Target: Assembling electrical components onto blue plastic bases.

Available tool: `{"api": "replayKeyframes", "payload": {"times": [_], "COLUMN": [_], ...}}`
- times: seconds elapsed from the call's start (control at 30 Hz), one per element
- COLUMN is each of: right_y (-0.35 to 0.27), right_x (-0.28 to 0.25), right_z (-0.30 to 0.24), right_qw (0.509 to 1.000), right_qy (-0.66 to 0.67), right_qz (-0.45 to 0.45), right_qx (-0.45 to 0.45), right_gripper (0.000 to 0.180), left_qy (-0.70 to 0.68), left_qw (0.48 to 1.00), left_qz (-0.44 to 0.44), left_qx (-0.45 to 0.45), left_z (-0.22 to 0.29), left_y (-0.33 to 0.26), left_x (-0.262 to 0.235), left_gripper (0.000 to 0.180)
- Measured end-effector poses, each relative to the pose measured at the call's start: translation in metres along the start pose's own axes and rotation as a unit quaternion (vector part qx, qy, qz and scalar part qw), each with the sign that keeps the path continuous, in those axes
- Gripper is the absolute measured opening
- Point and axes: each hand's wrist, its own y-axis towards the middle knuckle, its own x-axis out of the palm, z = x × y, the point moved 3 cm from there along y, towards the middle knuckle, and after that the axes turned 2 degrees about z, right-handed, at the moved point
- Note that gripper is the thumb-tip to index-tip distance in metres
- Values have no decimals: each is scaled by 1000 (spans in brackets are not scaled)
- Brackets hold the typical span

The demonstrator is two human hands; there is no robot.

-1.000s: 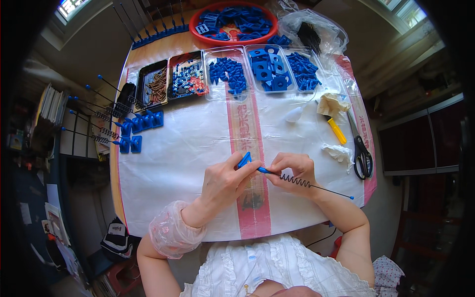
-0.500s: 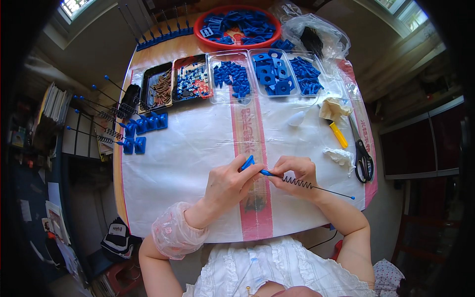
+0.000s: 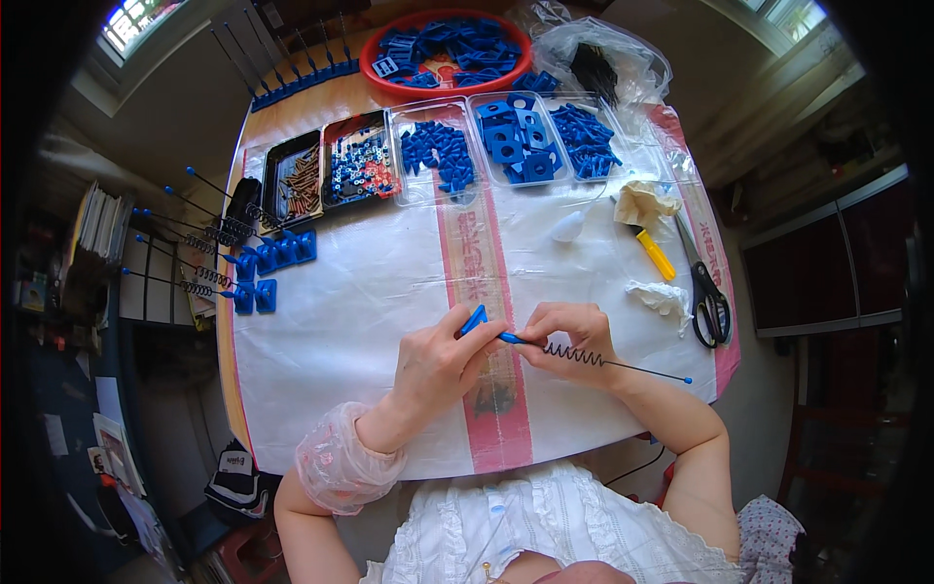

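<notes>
Head view: left hand [image 3: 438, 365] fingers hide most of blue piece [image 3: 474, 319].

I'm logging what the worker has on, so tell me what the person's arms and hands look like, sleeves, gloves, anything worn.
Both hands are bare, with no gloves. The left hand comes out of a sheer pinkish sleeve cover, gathered with elastic on the forearm. The right hand and its forearm are uncovered. I can make out no rings, watch or bracelets. A white ruffled top shows at the lower edge.

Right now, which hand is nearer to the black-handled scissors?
Right. The right hand holds the spring rod just inward of the scissors at the table's right edge; the left hand, pinching a blue plastic piece, lies farther away, past the right hand.
</notes>
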Motion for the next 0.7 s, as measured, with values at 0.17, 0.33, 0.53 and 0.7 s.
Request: {"api": "replayKeyframes", "payload": {"times": [0.17,0.33,0.53,0.7], "right_y": [2,2,3,3], "right_x": [-1,-1,0,0], "right_z": [-4,-3,-4,-3], "right_qw": [1000,1000,1000,1000], "right_qy": [-13,-6,-6,-6], "right_qz": [-10,-9,-9,-14], "right_qx": [16,18,8,16], "right_gripper": [17,16,16,16], "left_qy": [-2,-3,-7,-12], "left_qw": [1000,1000,1000,1000], "left_qz": [7,2,-2,-4], "left_qx": [-1,-4,-7,-7], "left_z": [-1,-1,-1,-2], "left_y": [0,0,0,1], "left_x": [1,0,0,-1], "left_gripper": [18,18,19,19]}}
